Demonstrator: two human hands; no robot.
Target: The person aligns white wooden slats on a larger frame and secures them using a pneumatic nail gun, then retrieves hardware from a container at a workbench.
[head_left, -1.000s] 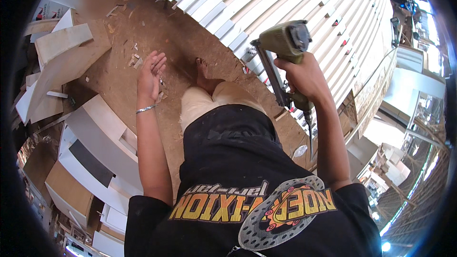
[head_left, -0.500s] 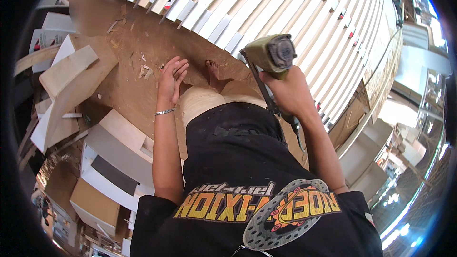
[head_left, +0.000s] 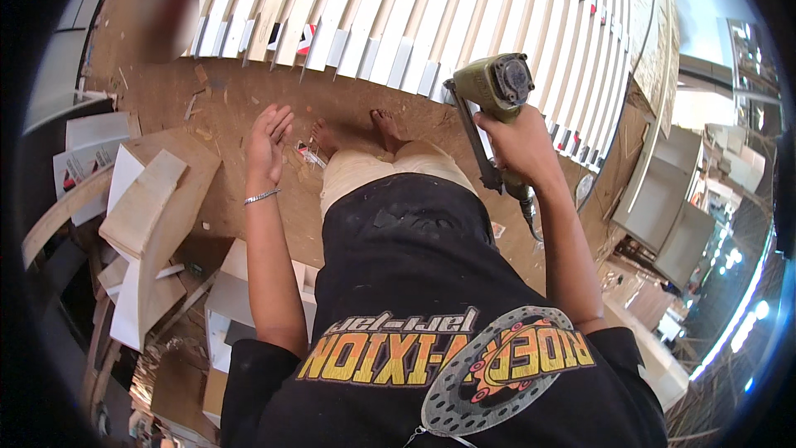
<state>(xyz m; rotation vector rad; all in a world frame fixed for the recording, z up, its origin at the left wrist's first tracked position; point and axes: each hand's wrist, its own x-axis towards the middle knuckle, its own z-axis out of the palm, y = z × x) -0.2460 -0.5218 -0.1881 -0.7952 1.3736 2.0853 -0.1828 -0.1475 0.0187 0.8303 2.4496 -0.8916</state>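
My right hand (head_left: 524, 145) is wrapped round the grip of an olive-green pneumatic nail gun (head_left: 496, 87). Its round dark cap points up, and its slim black magazine runs back toward my body. A hose fitting hangs below the grip. The tool is held just short of the near ends of a row of long white-edged strips (head_left: 365, 21), apart from them as far as I can see. My left hand (head_left: 269, 139) hangs in the air over the brown floor, holding nothing, its fingers stretched out. A chain bracelet circles that wrist.
Curved wooden offcuts and white panels (head_left: 145, 207) are piled at the left. Scraps lie on the brown floor (head_left: 240, 116) near my bare feet. A dark hose (head_left: 634, 58) runs along the strips' right side. Pale box-like cabinets (head_left: 663, 191) stand at the right. A blurred shape fills the upper left.
My view has turned, so the strips now stand more upright in it. My left hand appears a little lower and further left. The nail gun remains in my right hand, slightly further right.
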